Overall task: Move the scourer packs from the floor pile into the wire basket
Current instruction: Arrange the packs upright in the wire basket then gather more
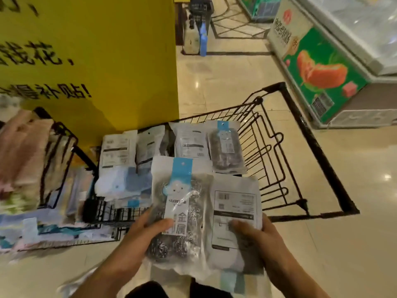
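Just before the wire basket [279,147], left hand [137,239] and right hand [255,237] each grip a clear scourer pack [182,211], its label reading "金属".

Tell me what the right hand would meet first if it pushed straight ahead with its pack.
Probably the scourer packs already in the wire basket: the right hand points its label-side pack toward the dark scourer pack, though depth is unclear.

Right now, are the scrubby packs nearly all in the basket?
Some are: several scourer packs already lie in the wire basket. The left hand holds a face-up pack and the right hand a face-down pack, both not yet placed. More packaging shows on the floor below, so there is still some left.
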